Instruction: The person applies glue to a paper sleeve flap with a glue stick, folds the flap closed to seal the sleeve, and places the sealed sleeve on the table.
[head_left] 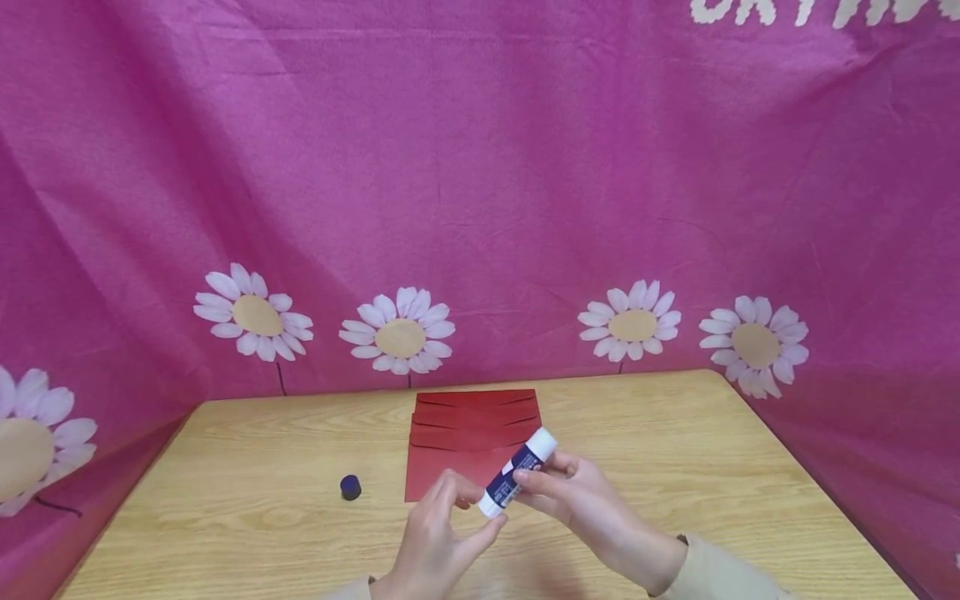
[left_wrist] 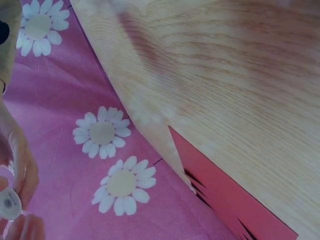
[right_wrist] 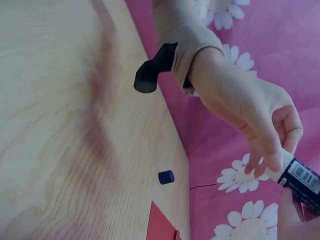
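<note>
A blue-and-white glue stick is held up at a tilt above the table, its white upper end uncapped. My right hand grips its labelled body between thumb and fingers. At the lower white end, my left hand pinches the base between thumb and fingers, as the right wrist view also shows with the left hand around it. The round base of the glue stick faces the left wrist camera. A dark blue cap sits on the table left of the hands.
Several red envelopes lie overlapped on the wooden table, just beyond the hands, partly hidden by them. A pink cloth with daisies hangs around the table's back and sides.
</note>
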